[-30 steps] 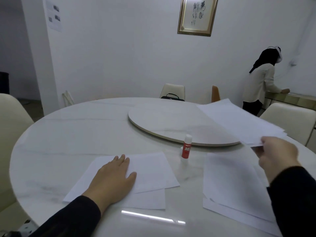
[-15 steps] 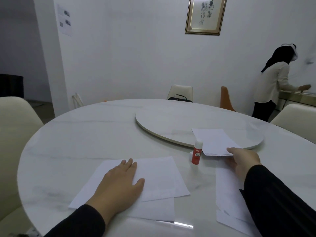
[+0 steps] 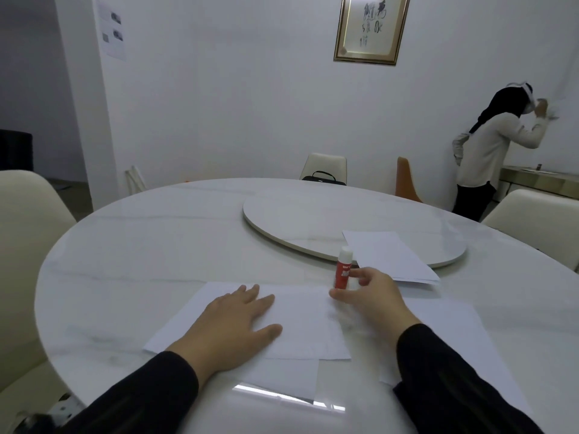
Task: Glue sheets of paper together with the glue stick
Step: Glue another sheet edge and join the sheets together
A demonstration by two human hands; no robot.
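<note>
My left hand (image 3: 233, 324) lies flat, fingers straight, on the overlapping white sheets (image 3: 300, 327) at the near edge of the table. A red glue stick (image 3: 342, 272) with a white cap stands upright just beyond those sheets. My right hand (image 3: 372, 297) is right beside it, thumb and fingers spread on either side of the tube; whether they touch it I cannot tell. A small stack of white sheets (image 3: 388, 255) lies partly on the turntable. More white paper (image 3: 448, 333) lies under my right forearm.
The round white marble table (image 3: 141, 245) carries a raised turntable (image 3: 313, 223) at its middle. Cream chairs stand at the left (image 3: 28, 214), far side (image 3: 326, 166) and right (image 3: 539, 217). A person (image 3: 482, 151) stands at the wall, back right.
My right hand let go of the sheets it carried, leaving them on the turntable's edge, and moved left to the glue stick. The left hand stayed flat on the paper.
</note>
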